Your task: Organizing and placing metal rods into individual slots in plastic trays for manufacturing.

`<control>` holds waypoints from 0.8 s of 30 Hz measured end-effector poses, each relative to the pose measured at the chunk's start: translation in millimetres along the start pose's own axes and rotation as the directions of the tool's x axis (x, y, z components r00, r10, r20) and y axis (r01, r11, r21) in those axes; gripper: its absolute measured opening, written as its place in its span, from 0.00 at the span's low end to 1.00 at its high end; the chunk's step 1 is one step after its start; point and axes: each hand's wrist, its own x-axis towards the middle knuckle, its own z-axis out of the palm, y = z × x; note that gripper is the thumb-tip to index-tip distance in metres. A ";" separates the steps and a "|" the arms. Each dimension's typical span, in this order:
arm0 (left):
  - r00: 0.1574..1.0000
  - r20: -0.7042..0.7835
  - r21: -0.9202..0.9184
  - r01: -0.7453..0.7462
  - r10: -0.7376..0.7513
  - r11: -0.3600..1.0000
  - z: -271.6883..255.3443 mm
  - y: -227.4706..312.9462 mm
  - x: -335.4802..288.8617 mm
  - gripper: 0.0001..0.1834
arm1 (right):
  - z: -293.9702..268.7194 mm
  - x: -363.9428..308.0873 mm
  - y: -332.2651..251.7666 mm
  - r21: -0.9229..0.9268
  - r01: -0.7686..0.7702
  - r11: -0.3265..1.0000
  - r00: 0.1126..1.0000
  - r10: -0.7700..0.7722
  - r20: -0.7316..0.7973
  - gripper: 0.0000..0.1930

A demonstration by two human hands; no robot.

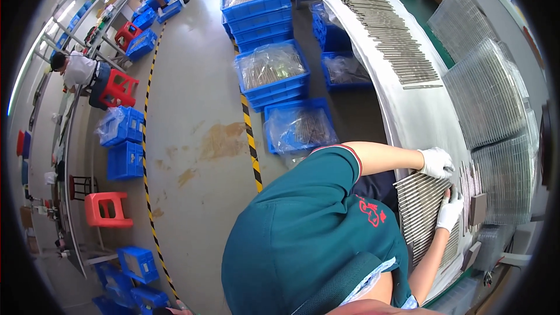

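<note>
Counted by clock direction, there are two white-gloved hands: the left hand at three o'clock, the right hand at four. Slim metal rods form three groups, at one, three and four o'clock; single rods lie too close to count. Two grey-brown blocks are at four, three large stacks of clear grid trays between two and three, two stacks of blue crates at twelve. Three red plastic stools: two at ten, one at eight. Two seated co-workers, at ten and eleven.
</note>
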 end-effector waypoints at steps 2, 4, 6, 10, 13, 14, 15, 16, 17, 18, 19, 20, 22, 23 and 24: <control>0.999 -0.011 0.025 -0.033 0.033 0.999 4.3 -2.6 -1.3 0.20 | -1.7 -1.0 -3.8 -0.068 -0.027 0.997 1.000 0.027 -0.001 0.20; 0.998 -0.008 0.070 -0.058 0.059 0.996 5.4 -0.9 -3.9 0.20 | 1.5 -2.3 0.2 -0.068 -0.021 0.997 1.000 0.021 -0.007 0.20; 0.990 -0.044 0.108 -0.127 0.132 0.986 10.7 -4.8 -5.0 0.18 | 0.3 -2.1 -3.0 -0.064 -0.024 0.998 1.000 0.023 -0.003 0.20; 0.981 -0.080 0.114 -0.166 0.176 0.980 12.9 -4.6 -5.3 0.19 | -2.7 -3.4 -6.1 -0.106 -0.040 0.994 0.999 0.042 0.015 0.21; 0.972 -0.115 0.128 -0.189 0.204 0.974 15.4 -5.8 -5.7 0.18 | -2.0 -4.7 -7.0 -0.127 -0.026 0.992 1.000 0.026 -0.001 0.20; 0.980 -0.088 0.101 -0.171 0.180 0.980 11.5 -1.9 -8.4 0.15 | -0.9 -4.4 -5.7 -0.129 -0.019 0.991 1.000 0.019 -0.001 0.21; 0.980 -0.089 0.099 -0.168 0.177 0.981 13.5 -3.5 -7.6 0.15 | -0.6 -4.4 -4.9 -0.130 -0.018 0.991 1.000 0.018 0.003 0.21; 0.977 -0.102 0.110 -0.175 0.186 0.978 16.0 -5.4 -6.5 0.17 | -0.7 -4.2 -4.6 -0.126 -0.016 0.992 1.000 0.017 0.005 0.21; 0.974 -0.114 0.122 -0.182 0.196 0.976 17.1 -6.9 -5.7 0.18 | -1.1 -3.9 -4.5 -0.121 -0.014 0.993 1.000 0.015 0.007 0.22; 0.979 -0.083 0.091 -0.180 0.188 0.979 10.8 -1.4 -7.8 0.16 | -2.6 -4.4 -4.2 -0.109 -0.037 0.993 0.998 0.042 0.042 0.23; 0.979 -0.080 0.091 -0.178 0.186 0.980 10.1 0.6 -7.7 0.16 | -4.1 -5.7 -2.9 -0.106 -0.039 0.994 0.998 0.043 0.044 0.23; 0.979 -0.099 0.083 -0.169 0.176 0.982 10.3 2.5 -7.7 0.16 | -6.0 -8.1 -0.9 -0.057 -0.021 0.998 0.998 0.024 0.055 0.23; 0.979 -0.112 0.081 -0.161 0.169 0.984 8.4 0.8 -8.1 0.16 | -12.1 -11.1 0.4 0.129 -0.044 0.991 0.991 0.026 0.133 0.25; 0.986 -0.113 0.027 -0.118 0.121 0.993 7.8 -0.9 -7.1 0.16 | -15.6 -15.3 -0.1 0.135 -0.046 0.990 0.991 0.028 0.129 0.25; 0.991 -0.111 -0.030 -0.079 0.075 0.996 7.8 -0.8 -6.0 0.16 | -20.8 -23.3 -1.4 0.172 -0.012 0.985 0.991 -0.011 0.133 0.27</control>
